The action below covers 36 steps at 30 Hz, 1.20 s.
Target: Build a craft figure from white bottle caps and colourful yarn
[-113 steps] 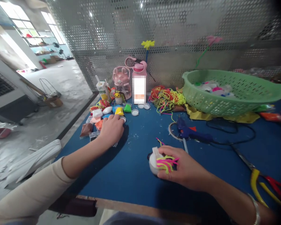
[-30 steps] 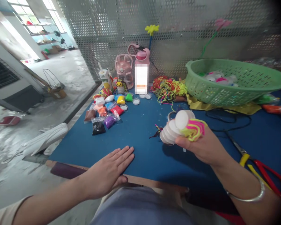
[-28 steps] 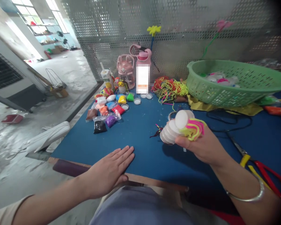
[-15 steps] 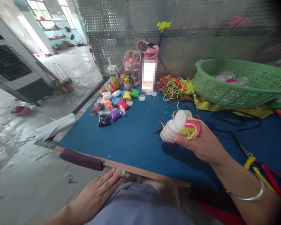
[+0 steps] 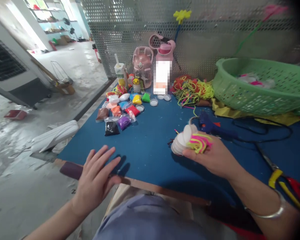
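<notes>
A white doll-like figure (image 5: 180, 142) made of round plastic caps is in my right hand (image 5: 218, 156), held above the right half of the blue table (image 5: 150, 160). Pink and yellow yarn (image 5: 200, 142) hangs at its top, against my fingers. My left hand (image 5: 96, 180) hovers over the table's front edge with fingers spread and nothing in it. Beyond it lie packets of coloured clay, among them a black packet (image 5: 111, 128), a purple packet (image 5: 124, 122) and a red packet (image 5: 132, 110). Loose round white caps (image 5: 154, 102) lie behind them.
A blue glue gun (image 5: 210, 125) with its black cord lies behind my right hand. Scissors (image 5: 275, 171) with yellow and red handles are at the right. A green basket (image 5: 260, 96), a yarn heap (image 5: 192, 90), pink bottles (image 5: 142, 66) and a drink carton (image 5: 121, 75) stand at the back.
My left hand moved from the clay packets to lie flat on the table, dropped below the edge, then rose with fingers spread. My right hand lifted the figure off the table and still holds it.
</notes>
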Available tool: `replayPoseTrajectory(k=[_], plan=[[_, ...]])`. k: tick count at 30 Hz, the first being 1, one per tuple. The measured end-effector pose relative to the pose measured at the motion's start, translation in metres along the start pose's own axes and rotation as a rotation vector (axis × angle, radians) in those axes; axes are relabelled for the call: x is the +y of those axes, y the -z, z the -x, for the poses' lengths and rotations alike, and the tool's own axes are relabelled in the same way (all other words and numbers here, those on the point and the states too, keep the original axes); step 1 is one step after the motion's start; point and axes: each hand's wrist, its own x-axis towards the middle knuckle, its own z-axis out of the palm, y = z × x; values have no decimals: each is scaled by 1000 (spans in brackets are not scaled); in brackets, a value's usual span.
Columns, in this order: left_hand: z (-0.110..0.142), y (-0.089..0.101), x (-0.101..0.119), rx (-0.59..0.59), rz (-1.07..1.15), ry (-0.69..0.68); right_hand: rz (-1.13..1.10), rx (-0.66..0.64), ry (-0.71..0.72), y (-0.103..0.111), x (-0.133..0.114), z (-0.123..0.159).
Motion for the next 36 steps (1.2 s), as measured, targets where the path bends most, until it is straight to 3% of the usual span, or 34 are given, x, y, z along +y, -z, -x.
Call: replayPoseTrajectory(k=[2, 5, 9, 14, 17, 19, 22, 24, 27, 31, 36], plan=[[-37, 6, -8, 42, 138, -42, 52, -9, 32, -5, -2, -1], [-72, 10, -14, -105, 257, -96, 117, -101, 91, -13, -6, 1], [-86, 3, -5, -237, 289, -154, 94, -129, 62, -24, -9, 0], [-100, -9, 6, -244, 254, -122, 113, -99, 43, -51, -1, -12], [-117, -17, 7, -277, 374, -95, 186, -67, 46, -65, 4, -18], [-125, -24, 8, -384, 503, -38, 188, -50, 45, -64, 6, -18], [-132, -35, 13, -573, 677, 45, 236, -51, 96, -47, 3, -15], [-134, -44, 19, -610, 775, 94, 314, -45, 145, -28, -2, -14], [-139, -62, 27, -540, 898, 167, 447, 18, 171, 4, -11, -18], [-150, -85, 32, -409, 892, 203, 562, 110, 137, 41, -24, -29], [-144, -87, 34, -415, 920, 171, 722, 393, 12, 72, -9, -30]])
